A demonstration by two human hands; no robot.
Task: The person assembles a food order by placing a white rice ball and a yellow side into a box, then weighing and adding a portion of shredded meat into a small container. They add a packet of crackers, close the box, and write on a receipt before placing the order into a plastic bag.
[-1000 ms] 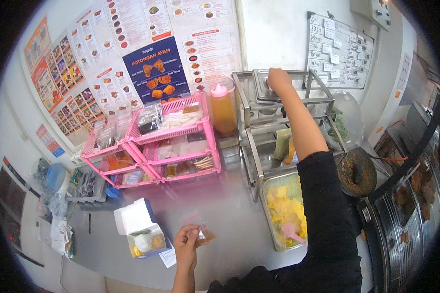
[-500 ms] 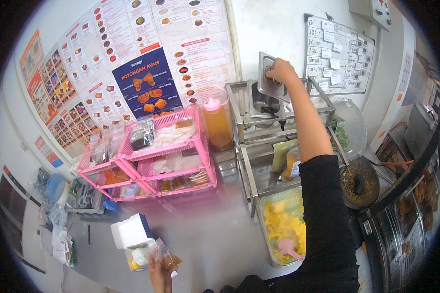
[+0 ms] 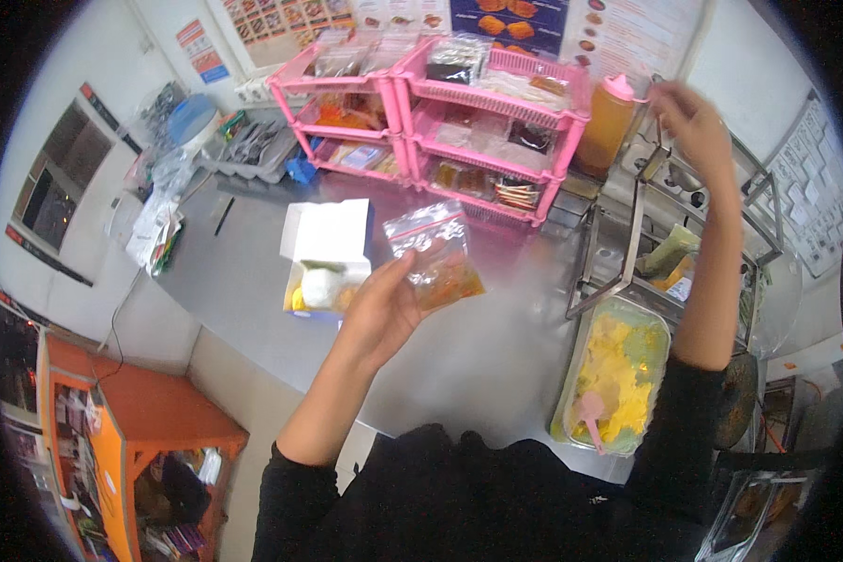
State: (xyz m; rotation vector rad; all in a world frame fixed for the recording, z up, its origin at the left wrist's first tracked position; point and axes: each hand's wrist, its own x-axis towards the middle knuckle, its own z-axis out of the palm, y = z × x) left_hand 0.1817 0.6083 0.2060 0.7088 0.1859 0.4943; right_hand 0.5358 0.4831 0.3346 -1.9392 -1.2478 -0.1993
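While the left hand point(image 3: 377, 314) holds up a small clear zip bag point(image 3: 434, 255) above the grey counter point(image 3: 478, 347), its thumb and fingers pinch the bag's lower left edge; the bag has a pink seal strip on top and sth orange inside. It hangs just right of an open white box point(image 3: 328, 255) with pale food in it. The right hand point(image 3: 691, 126) is raised far to the right, near the metal rack point(image 3: 646, 215) and the orange sauce bottle point(image 3: 609, 117). Its fingers look curled as if they pinch sth thin, but the picture is blurred there, so one cannot tell whether they grip anything.

Risks, as a judgement: the bag is held only at one edge, so it could slip and fall on the counter or into the box. If the seal is not fully shut, the content may spill when the bag tilts. The right arm crosses over the tray of yellow food point(image 3: 618, 370), and a sleeve could brush it.

Hard to see: what exactly is in the bag, and what lies on the pink shelves point(image 3: 496, 103), approx. only packets. The rack's far end is cut off by the dark rim.
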